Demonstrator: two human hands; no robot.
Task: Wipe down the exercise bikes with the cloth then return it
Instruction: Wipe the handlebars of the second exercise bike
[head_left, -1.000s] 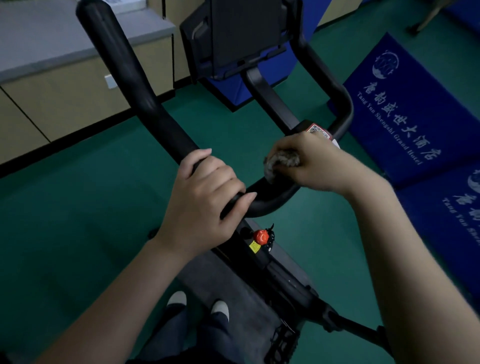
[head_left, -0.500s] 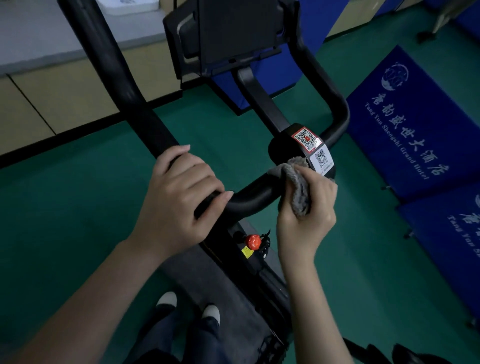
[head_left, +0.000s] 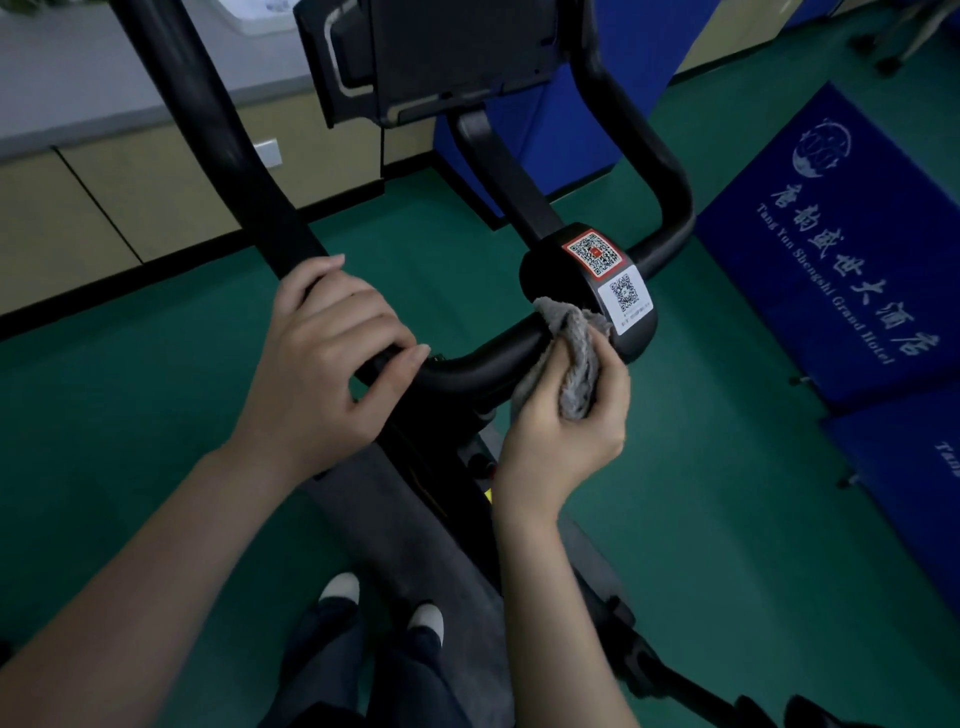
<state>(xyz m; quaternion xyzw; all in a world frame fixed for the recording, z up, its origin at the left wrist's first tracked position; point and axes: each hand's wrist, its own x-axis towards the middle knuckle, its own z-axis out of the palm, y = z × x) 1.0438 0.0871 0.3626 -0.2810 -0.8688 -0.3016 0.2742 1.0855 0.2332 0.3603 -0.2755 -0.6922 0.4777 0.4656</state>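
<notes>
My left hand (head_left: 322, 358) is wrapped over the black handlebar (head_left: 478, 366) of the bike, its fingers (head_left: 363, 317) curled on top and the thumb tucked under the tube. At 3 o'clock from it, my right hand (head_left: 561, 431) holds the grey cloth (head_left: 576, 364), bunched up, with thumb and fingers (head_left: 608, 379) clamped round it. The cloth is pressed onto the bar just where the bar meets the round hub (head_left: 587, 275). That hub sits at 12 o'clock from the cloth and carries a red-edged QR sticker and a white one. The console (head_left: 447, 52) stands at 12 o'clock in my view. Blue mats (head_left: 831, 249) with white lettering lie on the green floor (head_left: 727, 519) at 3 o'clock. My shoes (head_left: 340, 590) show at 6 o'clock.
</notes>
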